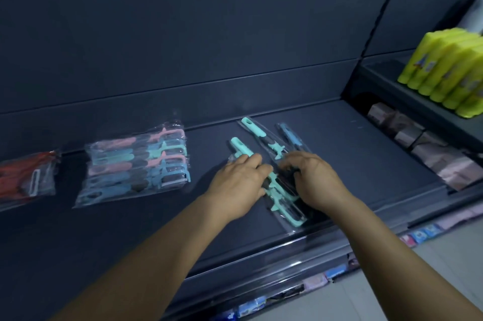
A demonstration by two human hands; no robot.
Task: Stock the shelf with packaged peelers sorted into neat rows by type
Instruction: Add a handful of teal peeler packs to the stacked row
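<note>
Head | hands: left (239,181), right (309,179) both gripping teal peeler pack (281,199) lying between them

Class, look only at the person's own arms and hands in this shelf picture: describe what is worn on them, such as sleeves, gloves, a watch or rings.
Both forearms are bare as far as the picture shows; no sleeve reaches into view. The left hand and right hand wear no gloves. No watch, bracelet or ring shows on either.

Under your hands a dark shelf (352,143) carries loose teal and blue packaged peelers (257,134). Well to the left of your left hand (236,185) lie a pastel peeler stack (136,161) and red packs (24,177).
</note>
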